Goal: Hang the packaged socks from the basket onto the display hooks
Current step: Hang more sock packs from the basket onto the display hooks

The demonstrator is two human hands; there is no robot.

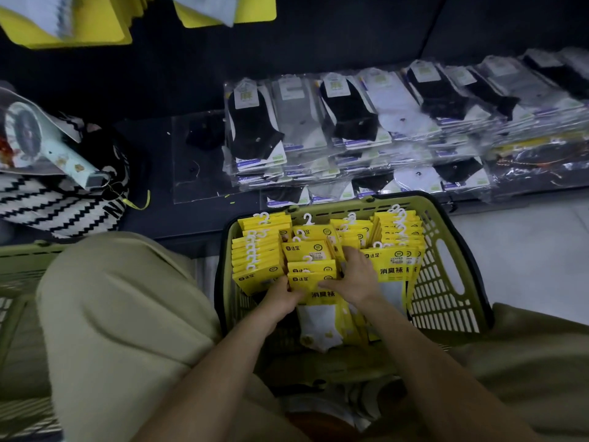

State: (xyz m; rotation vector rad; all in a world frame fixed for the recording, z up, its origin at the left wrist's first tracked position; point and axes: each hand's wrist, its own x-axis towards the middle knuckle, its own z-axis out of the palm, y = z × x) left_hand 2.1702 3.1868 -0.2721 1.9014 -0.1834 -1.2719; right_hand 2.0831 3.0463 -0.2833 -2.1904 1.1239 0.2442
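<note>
A green plastic basket (446, 282) stands on the floor between my knees, packed with yellow-carded sock packs with white hooks (261, 247). Both my hands are inside it. My left hand (282, 293) grips the left edge of a small stack of yellow sock packs (314, 275) in the middle of the basket. My right hand (357, 275) holds the right side of the same stack, fingers spread over the packs behind. White socks hang below the stack's cards. Yellow packs hanging on the display (63, 23) show blurred at the top left.
A low dark shelf ahead holds rows of clear-bagged black, grey and white socks (350, 122). A zigzag black-and-white bag with a pale fan on it (54, 193) lies at the left. Another green basket (19, 282) sits at my left knee. Pale floor shows at the right.
</note>
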